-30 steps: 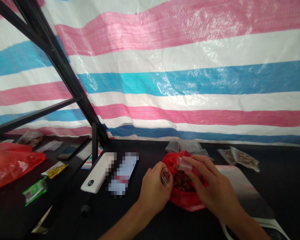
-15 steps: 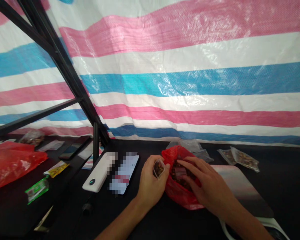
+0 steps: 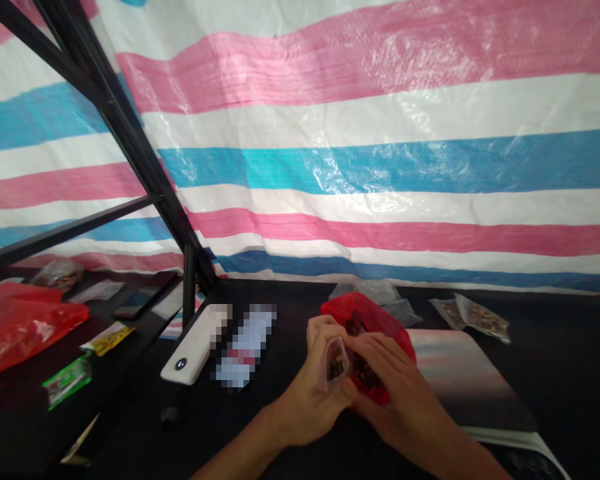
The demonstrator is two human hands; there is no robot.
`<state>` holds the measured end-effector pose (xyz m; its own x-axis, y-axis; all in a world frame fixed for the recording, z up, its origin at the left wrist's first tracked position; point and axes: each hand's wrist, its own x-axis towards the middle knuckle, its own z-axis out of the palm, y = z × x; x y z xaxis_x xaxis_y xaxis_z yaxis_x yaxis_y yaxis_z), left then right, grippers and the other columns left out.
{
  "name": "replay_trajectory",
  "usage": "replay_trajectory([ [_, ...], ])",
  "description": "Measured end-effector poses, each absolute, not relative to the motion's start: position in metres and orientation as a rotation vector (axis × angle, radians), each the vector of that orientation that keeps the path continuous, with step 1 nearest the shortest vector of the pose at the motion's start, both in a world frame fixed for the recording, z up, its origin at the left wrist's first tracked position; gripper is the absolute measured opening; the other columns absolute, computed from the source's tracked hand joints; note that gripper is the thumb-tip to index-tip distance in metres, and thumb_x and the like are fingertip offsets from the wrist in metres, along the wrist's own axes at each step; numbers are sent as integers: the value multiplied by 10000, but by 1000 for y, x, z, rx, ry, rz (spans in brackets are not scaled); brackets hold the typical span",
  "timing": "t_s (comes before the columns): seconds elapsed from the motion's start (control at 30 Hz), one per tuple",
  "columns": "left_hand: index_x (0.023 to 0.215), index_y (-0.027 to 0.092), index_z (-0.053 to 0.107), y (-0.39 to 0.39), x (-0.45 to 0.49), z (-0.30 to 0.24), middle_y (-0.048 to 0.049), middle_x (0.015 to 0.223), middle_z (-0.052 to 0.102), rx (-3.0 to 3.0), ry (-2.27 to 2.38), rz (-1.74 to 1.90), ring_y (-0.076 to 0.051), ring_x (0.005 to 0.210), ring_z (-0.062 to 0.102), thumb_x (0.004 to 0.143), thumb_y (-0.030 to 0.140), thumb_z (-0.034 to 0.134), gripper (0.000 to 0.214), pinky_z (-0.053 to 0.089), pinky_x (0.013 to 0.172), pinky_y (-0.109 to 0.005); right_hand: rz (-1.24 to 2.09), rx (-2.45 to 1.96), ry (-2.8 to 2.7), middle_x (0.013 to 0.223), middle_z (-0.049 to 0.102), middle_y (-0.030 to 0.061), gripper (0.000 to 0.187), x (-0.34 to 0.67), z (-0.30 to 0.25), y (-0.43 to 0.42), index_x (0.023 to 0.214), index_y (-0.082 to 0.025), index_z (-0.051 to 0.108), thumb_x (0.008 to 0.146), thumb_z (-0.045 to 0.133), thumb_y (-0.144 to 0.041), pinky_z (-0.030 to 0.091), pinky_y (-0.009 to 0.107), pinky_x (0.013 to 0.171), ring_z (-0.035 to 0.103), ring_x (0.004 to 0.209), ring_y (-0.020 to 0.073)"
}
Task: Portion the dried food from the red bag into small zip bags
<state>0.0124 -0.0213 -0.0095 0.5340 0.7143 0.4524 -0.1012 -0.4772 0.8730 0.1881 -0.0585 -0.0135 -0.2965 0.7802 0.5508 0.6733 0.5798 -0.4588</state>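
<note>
A small clear plastic bag point(image 3: 336, 363) with brown dried bits inside is in my left hand point(image 3: 310, 393). Its mouth is open and faces me, with my fingers and thumb curled around it. My right hand point(image 3: 403, 393) is closed at the bag's right side, fingertips and thumb against its rim. What those fingers hold, if anything, is hidden. Behind and under both hands stands an open red plastic bag point(image 3: 393, 327) with dark brown dried bits in it, partly covered by my right hand.
A scale with a metal plate point(image 3: 470, 380) stands at the right. Behind it lie filled clear bags point(image 3: 473, 317). A white power bank point(image 3: 195, 347) and a phone point(image 3: 247, 347) are at the left, beside a black metal frame point(image 3: 145, 153). Small packets point(image 3: 67, 381) lie farther left.
My right hand has come out of the red bag and moved toward me, to the clear bag's mouth. The left hand has shifted right with the clear bag, in front of the red one.
</note>
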Motion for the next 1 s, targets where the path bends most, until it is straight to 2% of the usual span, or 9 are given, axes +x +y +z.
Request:
replay_trajectory([
  [0.13, 1415, 281, 372, -16, 13, -19, -109, 1336, 345, 1803, 503, 1093, -333, 1274, 411, 710, 867, 566, 937, 359, 1113, -506, 191, -1173, -2009, 1127, 694, 46, 386, 193, -9, -56, 1239, -278, 559, 888, 670, -162, 535, 397, 881, 638, 1027, 242],
  [0.2, 1405, 285, 418, -12, 12, -24, -109, 1350, 380, 1889, 562, 1118, -346, 1271, 427, 607, 851, 683, 1013, 372, 1107, -506, 187, -1179, -1978, 1090, 696, 48, 312, 196, -7, -55, 1184, -264, 567, 898, 650, -170, 528, 395, 853, 644, 981, 241],
  [0.43, 1425, 228, 473, -2, 10, -28, -143, 1357, 558, 2213, 786, 971, -330, 1241, 493, 777, 689, 703, 828, 369, 1086, -499, 37, -1208, -1932, 1020, 715, 51, 200, 206, -7, -48, 1124, -244, 589, 927, 603, -217, 515, 394, 827, 663, 922, 244],
  [0.53, 1285, 226, 600, 0, 9, -20, -108, 1248, 650, 2377, 872, 832, -304, 1193, 529, 867, 455, 699, 486, 375, 1059, -480, -67, -1258, -1899, 1047, 720, 57, 214, 212, -7, -45, 1149, -239, 587, 936, 606, -246, 508, 403, 839, 662, 947, 252],
  [0.63, 1083, 229, 678, 2, 5, -15, -75, 1063, 702, 2460, 964, 786, -277, 1138, 554, 913, 238, 578, 198, 386, 1029, -469, -157, -1314, -1836, 1042, 719, 66, 211, 217, -8, -41, 1150, -228, 582, 945, 602, -279, 510, 404, 828, 662, 939, 256],
  [0.73, 1059, 243, 689, 4, 2, -18, -75, 1059, 694, 2478, 1037, 740, -298, 1168, 529, 836, 146, 573, 270, 389, 1047, -500, -217, -1353, -1773, 1002, 717, 73, 185, 221, -7, -39, 1116, -220, 586, 953, 590, -307, 518, 405, 795, 663, 895, 257],
  [0.8, 1146, 252, 677, 5, -1, -25, -90, 1257, 639, 2463, 1073, 715, -329, 1274, 460, 711, 82, 596, 474, 364, 1103, -537, -237, -1355, -1763, 1000, 721, 74, 185, 221, -6, -38, 1117, -221, 589, 954, 584, -308, 524, 407, 790, 668, 891, 259],
  [0.87, 1315, 267, 602, 7, -3, -33, -88, 1513, 465, 2431, 1086, 698, -358, 1397, 342, 596, 39, 584, 754, 316, 1164, -574, -224, -1339, -1785, 1026, 728, 72, 191, 220, -5, -39, 1135, -229, 596, 955, 575, -291, 533, 411, 812, 676, 926, 261],
  [1.0, 1536, 274, 375, 11, -8, -42, -61, 1705, 111, 2352, 1138, 682, -371, 1527, 136, 568, 27, 553, 1015, 232, 1221, -611, -94, -1341, -1849, 1112, 727, 63, 231, 214, -6, -41, 1188, -248, 602, 961, 558, -262, 549, 397, 881, 684, 1014, 248],
])
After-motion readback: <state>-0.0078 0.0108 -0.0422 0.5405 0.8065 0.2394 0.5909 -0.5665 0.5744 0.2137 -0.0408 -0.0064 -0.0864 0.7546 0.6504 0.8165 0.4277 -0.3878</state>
